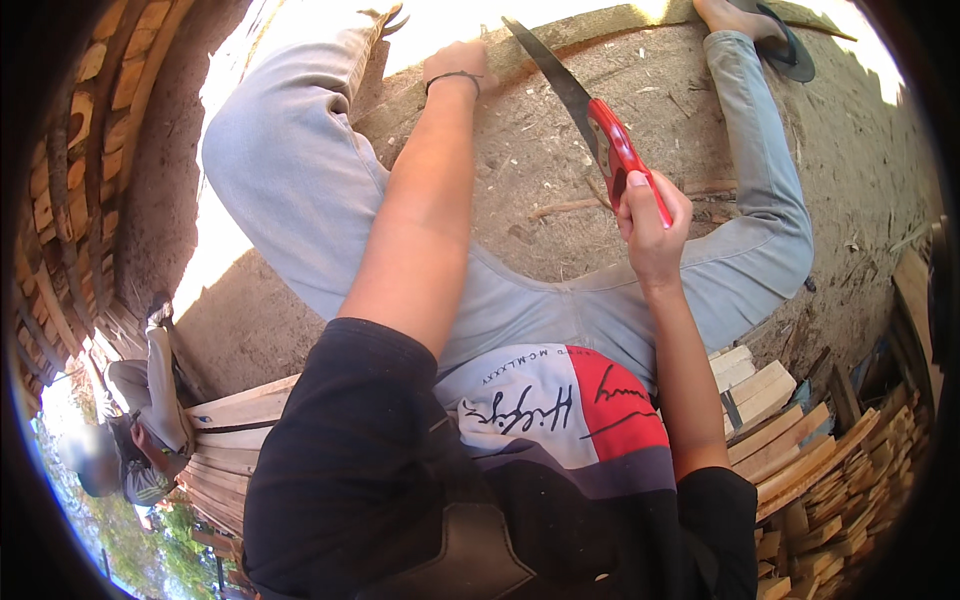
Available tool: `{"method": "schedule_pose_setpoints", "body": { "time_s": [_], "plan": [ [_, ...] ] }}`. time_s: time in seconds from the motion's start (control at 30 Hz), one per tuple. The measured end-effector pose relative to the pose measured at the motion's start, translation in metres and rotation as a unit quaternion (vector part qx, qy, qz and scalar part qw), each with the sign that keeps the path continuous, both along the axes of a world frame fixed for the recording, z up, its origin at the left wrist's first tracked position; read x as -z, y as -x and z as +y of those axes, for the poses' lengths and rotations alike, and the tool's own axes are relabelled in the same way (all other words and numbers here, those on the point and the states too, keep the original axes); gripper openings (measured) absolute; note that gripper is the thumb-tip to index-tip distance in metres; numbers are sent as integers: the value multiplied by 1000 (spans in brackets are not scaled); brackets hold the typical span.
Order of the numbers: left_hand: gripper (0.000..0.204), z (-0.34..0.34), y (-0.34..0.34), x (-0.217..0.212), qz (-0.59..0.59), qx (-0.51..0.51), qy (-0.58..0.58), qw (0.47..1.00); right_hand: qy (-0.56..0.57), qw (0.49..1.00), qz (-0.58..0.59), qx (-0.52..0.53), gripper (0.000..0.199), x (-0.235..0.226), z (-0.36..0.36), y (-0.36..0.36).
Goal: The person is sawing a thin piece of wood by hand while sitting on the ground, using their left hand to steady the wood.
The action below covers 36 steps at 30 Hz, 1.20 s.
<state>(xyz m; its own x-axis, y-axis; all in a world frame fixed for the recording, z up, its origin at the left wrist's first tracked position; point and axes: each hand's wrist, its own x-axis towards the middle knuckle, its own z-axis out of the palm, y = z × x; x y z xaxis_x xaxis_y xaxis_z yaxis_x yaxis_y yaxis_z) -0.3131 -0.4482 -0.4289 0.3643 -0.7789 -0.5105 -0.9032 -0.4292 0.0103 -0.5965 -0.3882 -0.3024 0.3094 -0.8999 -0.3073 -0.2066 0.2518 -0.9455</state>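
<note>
Right hand [655,218] grips the saw [606,126], its blade [562,82] slanting up-left across the log [590,29] in view; left hand [458,66] at the log, cannot tell whether gripping; legs [285,165] bent either side, wood [865,475] stacked lower right

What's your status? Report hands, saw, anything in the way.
Left hand at the branch, grip unclear. Right hand gripping red-handled saw. Left hand appears close beside the blade; blade-to-branch contact unclear.

Dressed in a black short-sleeved shirt [580,525] with white and red front panels and black script. Clad below in pale blue jeans [530,300], a dark sandal [793,58] and a thin dark bracelet [453,76].
</note>
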Motion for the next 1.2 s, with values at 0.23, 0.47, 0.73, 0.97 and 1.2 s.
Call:
{"method": "schedule_pose_setpoints", "body": {
  "time_s": [0.23,0.47,0.73,0.97,1.2],
  "plan": [
    [33,-1,4,-2,9,7,11,1000,-18,1000,-10,14,33,11,-17,-18],
    [32,2,-4,-1,4,6,4,1000,-43,998,-22,26,33,-5,2,3],
    [51,-4,4,-6,30,13,-26,999,-14,1000,-12,8,34,29,-21,-23],
    [85,-12,-10,10,151,-31,-57,986,-33,999,-4,-35,27,37,-13,-13],
    [91,-7,-18,18,362,-153,-111,913,-51,997,-8,-54,22,15,-5,-5]
  ]
}}
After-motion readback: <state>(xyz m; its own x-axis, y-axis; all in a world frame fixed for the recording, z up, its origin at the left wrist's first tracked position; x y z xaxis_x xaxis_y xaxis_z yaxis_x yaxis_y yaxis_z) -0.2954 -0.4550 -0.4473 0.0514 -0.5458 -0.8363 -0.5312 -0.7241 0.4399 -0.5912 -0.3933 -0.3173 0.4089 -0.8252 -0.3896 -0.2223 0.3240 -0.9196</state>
